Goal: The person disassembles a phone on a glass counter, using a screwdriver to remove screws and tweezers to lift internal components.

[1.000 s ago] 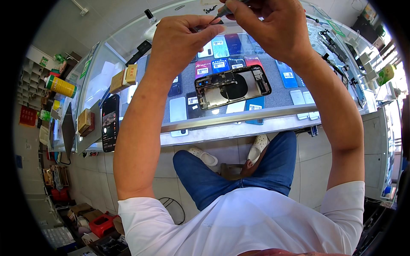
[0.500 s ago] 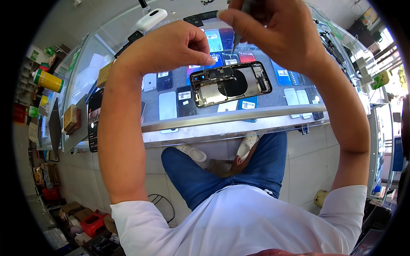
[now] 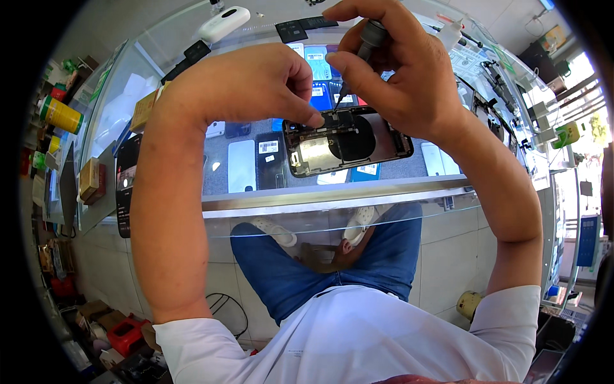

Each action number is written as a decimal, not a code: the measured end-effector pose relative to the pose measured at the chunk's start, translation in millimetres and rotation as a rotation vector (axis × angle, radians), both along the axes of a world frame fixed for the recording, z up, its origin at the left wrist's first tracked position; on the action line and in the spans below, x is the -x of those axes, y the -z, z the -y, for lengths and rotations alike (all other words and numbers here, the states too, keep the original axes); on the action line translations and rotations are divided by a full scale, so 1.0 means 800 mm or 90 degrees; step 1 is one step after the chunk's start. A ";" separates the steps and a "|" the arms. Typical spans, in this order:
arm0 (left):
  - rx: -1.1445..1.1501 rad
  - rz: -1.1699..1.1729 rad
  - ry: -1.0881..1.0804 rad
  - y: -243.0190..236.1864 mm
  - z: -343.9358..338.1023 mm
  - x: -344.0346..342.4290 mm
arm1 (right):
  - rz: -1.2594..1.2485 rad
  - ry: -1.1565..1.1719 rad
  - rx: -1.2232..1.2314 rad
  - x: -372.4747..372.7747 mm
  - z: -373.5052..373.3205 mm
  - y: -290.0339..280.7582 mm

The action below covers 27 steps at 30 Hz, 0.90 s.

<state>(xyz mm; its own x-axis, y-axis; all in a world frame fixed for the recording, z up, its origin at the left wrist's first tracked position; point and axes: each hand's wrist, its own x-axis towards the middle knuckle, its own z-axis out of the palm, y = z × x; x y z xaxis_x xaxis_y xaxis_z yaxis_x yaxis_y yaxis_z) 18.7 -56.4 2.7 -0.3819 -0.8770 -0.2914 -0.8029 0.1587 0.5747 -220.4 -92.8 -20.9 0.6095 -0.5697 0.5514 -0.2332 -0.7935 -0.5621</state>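
Observation:
An opened phone [image 3: 387, 142] lies on the glass counter top with its inside up, showing a black round coil, circuit boards and silvery metal. My left hand [image 3: 268, 83] has its fingers curled, with the thumb tip pressed onto the phone's upper left part; its other fingertips are hidden. In my right hand [image 3: 409, 77] is a dark-handled screwdriver [image 3: 373, 37], gripped between thumb and fingers with one finger raised off the handle. The screwdriver's thin shaft slants down, its tip at the phone's upper edge, close to my left thumb.
Several phones [image 3: 242, 168] lie beneath the glass. Beyond my hands are a white oval device [image 3: 224, 24] and flat black parts [image 3: 291, 31]. A dark phone with a lit screen [image 3: 126, 182] and a small box [image 3: 93, 179] stand at left. Phone parts [image 3: 489, 118] lie at right.
The screwdriver has come down to the phone from above. My left thumb has moved onto the phone's upper left part. The whole view has shifted slightly.

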 end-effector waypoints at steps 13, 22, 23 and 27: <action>-0.019 -0.005 -0.008 0.003 0.002 0.000 | -0.039 -0.003 0.038 -0.005 0.001 0.001; -0.035 -0.017 0.000 0.004 0.004 -0.004 | -0.080 -0.003 0.057 -0.007 -0.002 0.000; -0.039 -0.019 0.001 0.005 0.005 -0.004 | -0.094 0.000 0.066 -0.006 -0.002 0.000; -0.015 0.011 -0.025 -0.003 -0.003 0.003 | -0.080 -0.110 0.104 -0.004 0.007 0.001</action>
